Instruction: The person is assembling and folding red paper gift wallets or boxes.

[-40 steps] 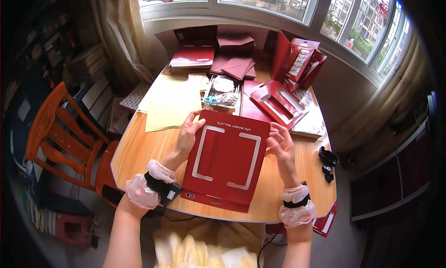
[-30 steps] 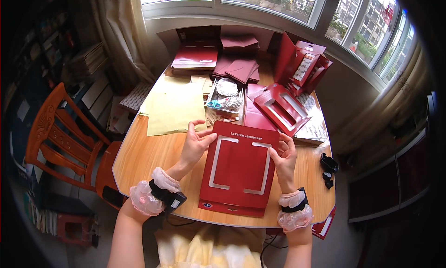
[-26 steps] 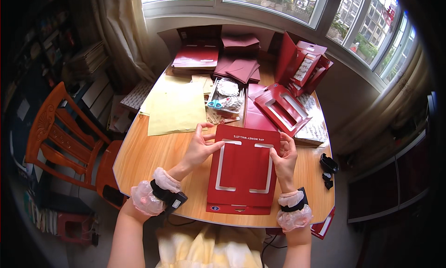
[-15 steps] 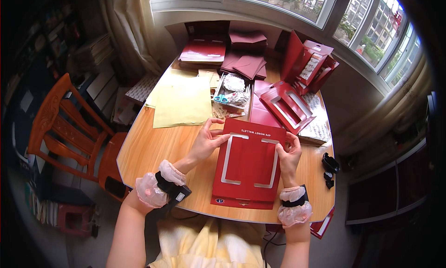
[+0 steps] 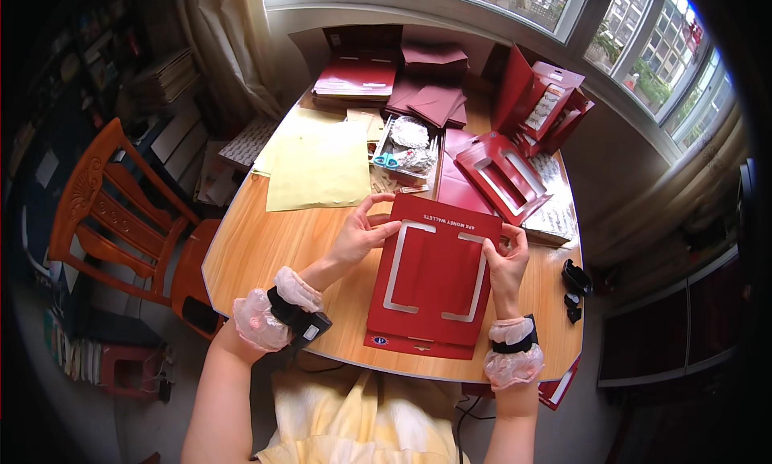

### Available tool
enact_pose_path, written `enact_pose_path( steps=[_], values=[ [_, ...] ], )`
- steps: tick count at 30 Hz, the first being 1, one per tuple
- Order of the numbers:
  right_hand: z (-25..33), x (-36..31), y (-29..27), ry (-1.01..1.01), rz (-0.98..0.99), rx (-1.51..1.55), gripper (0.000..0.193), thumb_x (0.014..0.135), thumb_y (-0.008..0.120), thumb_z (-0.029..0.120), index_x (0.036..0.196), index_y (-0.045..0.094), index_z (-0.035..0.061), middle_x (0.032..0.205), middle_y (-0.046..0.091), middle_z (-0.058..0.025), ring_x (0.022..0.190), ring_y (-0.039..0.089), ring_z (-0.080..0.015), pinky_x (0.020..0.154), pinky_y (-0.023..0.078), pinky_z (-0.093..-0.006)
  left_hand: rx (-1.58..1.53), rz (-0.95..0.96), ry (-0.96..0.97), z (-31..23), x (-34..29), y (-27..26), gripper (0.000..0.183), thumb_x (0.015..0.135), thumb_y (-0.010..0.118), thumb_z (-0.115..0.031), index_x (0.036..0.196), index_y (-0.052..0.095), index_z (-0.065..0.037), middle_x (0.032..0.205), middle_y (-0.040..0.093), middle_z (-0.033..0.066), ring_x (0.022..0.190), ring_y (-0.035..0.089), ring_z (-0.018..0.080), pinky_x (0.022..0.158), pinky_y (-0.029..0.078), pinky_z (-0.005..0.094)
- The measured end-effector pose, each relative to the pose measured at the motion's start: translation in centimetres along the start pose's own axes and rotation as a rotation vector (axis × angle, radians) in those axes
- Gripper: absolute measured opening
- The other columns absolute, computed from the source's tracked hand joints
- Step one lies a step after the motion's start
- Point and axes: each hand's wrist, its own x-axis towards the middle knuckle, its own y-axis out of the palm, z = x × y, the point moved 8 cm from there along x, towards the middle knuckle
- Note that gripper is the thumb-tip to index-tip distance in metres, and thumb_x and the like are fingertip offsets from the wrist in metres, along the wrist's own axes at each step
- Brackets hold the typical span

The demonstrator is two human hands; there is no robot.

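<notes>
A flat red cardboard sheet (image 5: 438, 273) is tilted over the near middle of the table. Two bracket-shaped cut-outs with pale edges run down its sides, and a fold line crosses near its lower end. Its upper left edge is pinched by my left hand (image 5: 363, 235), thumb in front and fingers behind. At the upper right edge my right hand (image 5: 507, 263) grips it the same way, the thumb lying near the right cut-out. Both wrists carry frilly pink cuffs and black straps.
Yellow paper sheets (image 5: 318, 170) lie left of a tray (image 5: 412, 142) with light blue scissors (image 5: 386, 160). Stacked red cards (image 5: 354, 80) stand at the back. A folded red card holder (image 5: 503, 177) leans at right, near small black objects (image 5: 575, 279). A wooden chair (image 5: 121, 215) stands left.
Both hands keep their hold on the red cardboard sheet. Its upper end has risen slightly in the picture, and the whole view has shifted a little.
</notes>
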Motion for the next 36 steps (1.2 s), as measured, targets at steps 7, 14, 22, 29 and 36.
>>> enact_pose_path(
  steps=[7,14,22,29,36],
  values=[
    [1.8,-0.1,0.7,-0.079,0.094,0.083,0.035,0.086,0.065,-0.010,0.118,0.054,-0.0001,0.111,0.065,-0.0077,0.094,0.069,-0.0113,0.080,0.058,-0.0230,-0.036,0.112,-0.074,1.0,0.0,-0.3,0.047,0.102,0.070,-0.013,0.142,0.047,-0.010,0.124,0.073,0.0093,0.107,0.072,0.0139,0.089,0.063,0.0316],
    [3.0,0.4,1.1,-0.150,0.277,0.081,0.034,0.083,0.064,-0.010,0.112,0.052,0.0022,0.118,0.058,-0.0053,0.105,0.064,-0.0102,0.085,0.056,-0.0233,0.121,0.166,-0.125,1.1,0.3,-0.3,0.029,0.108,0.061,-0.023,0.134,0.064,-0.009,0.118,0.074,0.0035,0.100,0.073,0.0109,0.084,0.063,0.0296],
    [1.9,0.2,1.2,-0.062,0.262,0.088,0.029,0.086,0.064,-0.006,0.113,0.056,0.0017,0.111,0.064,-0.0060,0.104,0.066,-0.0121,0.085,0.058,-0.0251,0.096,0.128,-0.128,0.2,0.0,-0.3,0.032,0.109,0.060,-0.022,0.137,0.048,-0.013,0.112,0.076,0.0063,0.093,0.075,0.0115,0.080,0.062,0.0270],
    [1.4,0.0,0.6,-0.052,0.182,0.045,0.030,0.090,0.065,-0.005,0.118,0.057,0.0004,0.110,0.067,-0.0076,0.103,0.068,-0.0128,0.083,0.060,-0.0257,0.100,0.051,-0.128,0.7,0.0,-0.7,0.025,0.107,0.063,-0.021,0.126,0.049,-0.013,0.104,0.077,0.0098,0.087,0.075,0.0120,0.073,0.061,0.0257],
    [0.7,-0.1,1.0,-0.015,0.201,0.131,0.034,0.089,0.065,-0.008,0.118,0.051,0.0015,0.110,0.066,-0.0065,0.102,0.066,-0.0106,0.084,0.059,-0.0235,0.112,0.082,-0.174,0.9,0.2,-1.1,0.019,0.107,0.063,-0.018,0.121,0.050,-0.012,0.101,0.077,0.0089,0.087,0.075,0.0120,0.076,0.063,0.0268]
  ],
)
